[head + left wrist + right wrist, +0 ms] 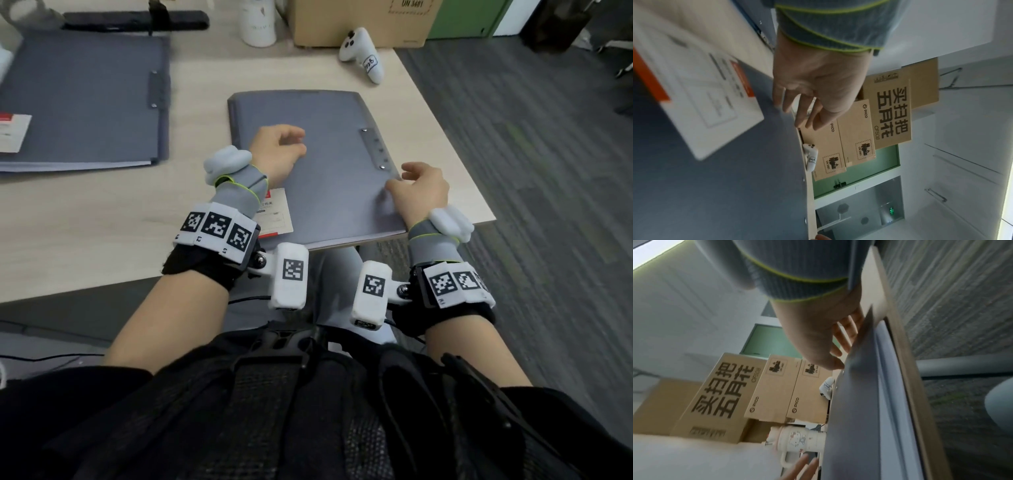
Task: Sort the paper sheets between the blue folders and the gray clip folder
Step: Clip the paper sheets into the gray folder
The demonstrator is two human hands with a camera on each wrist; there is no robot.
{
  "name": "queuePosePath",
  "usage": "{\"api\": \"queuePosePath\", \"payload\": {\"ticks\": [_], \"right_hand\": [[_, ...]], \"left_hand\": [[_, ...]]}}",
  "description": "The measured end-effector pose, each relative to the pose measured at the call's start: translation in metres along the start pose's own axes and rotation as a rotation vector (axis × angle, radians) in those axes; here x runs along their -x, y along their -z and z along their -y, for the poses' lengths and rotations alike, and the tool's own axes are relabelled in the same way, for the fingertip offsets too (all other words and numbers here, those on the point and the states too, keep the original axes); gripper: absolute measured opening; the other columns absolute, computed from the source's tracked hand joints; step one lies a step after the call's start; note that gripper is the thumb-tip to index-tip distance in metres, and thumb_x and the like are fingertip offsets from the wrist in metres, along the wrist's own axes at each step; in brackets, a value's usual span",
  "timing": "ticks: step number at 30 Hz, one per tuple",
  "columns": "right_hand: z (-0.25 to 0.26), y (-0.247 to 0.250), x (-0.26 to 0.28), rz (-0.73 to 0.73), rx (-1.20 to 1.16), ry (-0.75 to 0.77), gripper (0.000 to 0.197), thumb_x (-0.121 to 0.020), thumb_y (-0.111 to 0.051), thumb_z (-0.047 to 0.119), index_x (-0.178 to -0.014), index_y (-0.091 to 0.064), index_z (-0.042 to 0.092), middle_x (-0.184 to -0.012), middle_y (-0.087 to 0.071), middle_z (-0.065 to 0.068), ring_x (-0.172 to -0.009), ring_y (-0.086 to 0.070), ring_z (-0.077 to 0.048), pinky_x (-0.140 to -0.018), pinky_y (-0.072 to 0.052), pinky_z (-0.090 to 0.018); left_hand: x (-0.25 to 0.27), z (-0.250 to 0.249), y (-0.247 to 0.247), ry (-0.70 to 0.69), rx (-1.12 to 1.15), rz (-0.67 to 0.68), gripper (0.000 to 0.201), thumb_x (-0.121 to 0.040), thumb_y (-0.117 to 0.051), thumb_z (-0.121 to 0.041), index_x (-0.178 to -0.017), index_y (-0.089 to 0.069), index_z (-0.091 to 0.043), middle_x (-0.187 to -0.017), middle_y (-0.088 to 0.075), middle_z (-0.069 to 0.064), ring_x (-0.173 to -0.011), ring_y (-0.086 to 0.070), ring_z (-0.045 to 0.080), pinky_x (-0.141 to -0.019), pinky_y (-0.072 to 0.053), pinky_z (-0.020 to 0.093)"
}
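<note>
The closed blue-gray folder with a riveted clip strip along its right edge lies flat at the near right corner of the pale wood worktop, its near edge at the worktop's rim, and a white printed sheet with an orange-red band lies on its near left part, just under the left wrist. The left hand hovers over the middle of the cover with its fingers loosely curled and holding nothing, the tips close to the cover; whether they touch it cannot be told. The right hand sits at the right edge just below the clip strip, its fingers bent down onto the cover's edge; whether they have already pinched the cover or only rest on it cannot be told from these views. The step in hand looks like opening this folder so that sheets can go in or come out. To do it well, the right fingers should catch only the top cover at the free edge, not the pages beneath, and swing it over slowly while the left palm presses the folder's body down so that it does not slide off the near rim. The loose sheet is likely to slip as the cover tilts, so it is better lifted away first. A second, similar blue-gray folder with its own labelled sheet lies well apart at far left, and a white handheld controller rests beyond the folder.
</note>
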State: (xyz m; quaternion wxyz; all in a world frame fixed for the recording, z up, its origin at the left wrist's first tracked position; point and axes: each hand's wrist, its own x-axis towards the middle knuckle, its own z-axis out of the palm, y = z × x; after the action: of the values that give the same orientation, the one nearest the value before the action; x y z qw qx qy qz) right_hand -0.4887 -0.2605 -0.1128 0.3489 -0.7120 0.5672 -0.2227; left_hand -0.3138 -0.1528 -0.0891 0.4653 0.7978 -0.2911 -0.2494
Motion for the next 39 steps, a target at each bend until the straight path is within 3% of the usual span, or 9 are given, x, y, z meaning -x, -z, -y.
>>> {"api": "queuePosePath", "payload": {"ticks": [5, 9, 14, 20, 25, 28, 32, 36, 39], "right_hand": [[0.019, -0.015, -0.006, 0.098, 0.277, 0.087, 0.065, -0.082, -0.061, 0.042, -0.135, -0.041, 0.010, -0.136, -0.046, -0.016, -0.126, -0.042, -0.036, -0.098, -0.037, -0.043], [0.027, -0.029, -0.008, 0.156, 0.357, 0.081, 0.088, -0.075, -0.064, 0.060, -0.140, -0.033, 0.010, -0.139, -0.045, -0.015, -0.130, -0.036, -0.036, -0.104, -0.033, -0.049], [0.038, -0.040, -0.005, 0.138, 0.414, 0.072, 0.094, -0.069, -0.069, 0.061, -0.136, -0.034, 0.006, -0.138, -0.039, -0.019, -0.130, -0.032, -0.035, -0.105, -0.028, -0.045], [0.041, -0.041, -0.010, 0.080, 0.276, -0.028, 0.089, -0.065, -0.076, 0.056, -0.128, -0.042, 0.004, -0.135, -0.039, -0.018, -0.128, -0.034, -0.035, -0.103, -0.030, -0.042], [0.047, -0.052, -0.011, 0.075, 0.187, -0.064, 0.080, -0.064, -0.076, 0.058, -0.119, -0.052, 0.005, -0.132, -0.041, -0.015, -0.124, -0.038, -0.033, -0.098, -0.034, -0.041], [0.052, -0.063, -0.012, 0.069, 0.146, -0.063, 0.079, -0.060, -0.077, 0.059, -0.115, -0.057, 0.006, -0.128, -0.044, -0.014, -0.120, -0.041, -0.034, -0.094, -0.037, -0.041], [0.064, -0.078, -0.011, 0.064, 0.080, -0.061, 0.087, -0.053, -0.079, 0.061, -0.120, -0.057, 0.010, -0.126, -0.051, -0.012, -0.117, -0.047, -0.034, -0.096, -0.039, -0.040], [0.084, -0.097, -0.009, 0.091, -0.012, -0.044, 0.092, -0.056, -0.083, 0.052, -0.127, -0.047, 0.007, -0.131, -0.048, -0.012, -0.122, -0.045, -0.030, -0.106, -0.036, -0.037], [0.100, -0.108, -0.008, 0.155, -0.242, -0.013, 0.086, -0.056, -0.088, 0.036, -0.123, -0.043, 0.005, -0.118, -0.055, -0.008, -0.106, -0.056, -0.023, -0.095, -0.046, -0.032]], "left_hand": [[-0.008, 0.018, 0.028, 0.087, -0.384, -0.188, 0.047, -0.085, -0.056, -0.028, -0.130, -0.050, -0.017, -0.138, -0.052, 0.008, -0.126, -0.048, 0.029, -0.105, -0.039, 0.033], [-0.008, 0.037, 0.039, 0.290, -0.683, -0.155, 0.059, -0.084, -0.050, -0.049, -0.126, -0.047, -0.007, -0.138, -0.043, 0.019, -0.135, -0.030, 0.038, -0.109, -0.031, 0.044], [-0.007, 0.053, 0.046, 0.327, -0.630, -0.113, 0.076, -0.068, -0.056, -0.067, -0.117, -0.058, -0.008, -0.129, -0.053, 0.016, -0.124, -0.042, 0.037, -0.104, -0.039, 0.044], [-0.002, 0.047, 0.051, 0.313, -0.204, -0.153, 0.064, -0.076, -0.072, -0.036, -0.128, -0.049, -0.008, -0.133, -0.053, 0.011, -0.126, -0.045, 0.030, -0.106, -0.039, 0.037], [0.006, 0.041, 0.061, 0.284, 0.380, -0.149, 0.058, -0.079, -0.065, 0.006, -0.130, -0.040, -0.004, -0.121, -0.061, 0.014, -0.099, -0.065, 0.031, -0.089, -0.054, 0.046], [0.006, 0.044, 0.070, 0.245, 0.479, -0.163, 0.060, -0.083, -0.057, 0.011, -0.136, -0.034, -0.005, -0.119, -0.059, 0.011, -0.088, -0.063, 0.028, -0.077, -0.055, 0.042], [0.005, 0.052, 0.092, 0.191, 0.610, -0.222, 0.060, -0.083, -0.050, 0.018, -0.137, -0.037, -0.005, -0.128, -0.057, 0.015, -0.093, -0.065, 0.027, -0.072, -0.057, 0.034], [0.005, 0.055, 0.119, 0.151, 0.712, -0.300, 0.063, -0.082, -0.049, 0.020, -0.138, -0.038, -0.006, -0.114, -0.061, 0.016, -0.075, -0.066, 0.013, -0.067, -0.059, 0.027], [0.007, 0.060, 0.139, 0.130, 0.705, -0.368, 0.061, -0.082, -0.049, 0.021, -0.137, -0.041, -0.006, -0.120, -0.059, 0.019, -0.078, -0.064, 0.014, -0.066, -0.058, 0.025]]}}
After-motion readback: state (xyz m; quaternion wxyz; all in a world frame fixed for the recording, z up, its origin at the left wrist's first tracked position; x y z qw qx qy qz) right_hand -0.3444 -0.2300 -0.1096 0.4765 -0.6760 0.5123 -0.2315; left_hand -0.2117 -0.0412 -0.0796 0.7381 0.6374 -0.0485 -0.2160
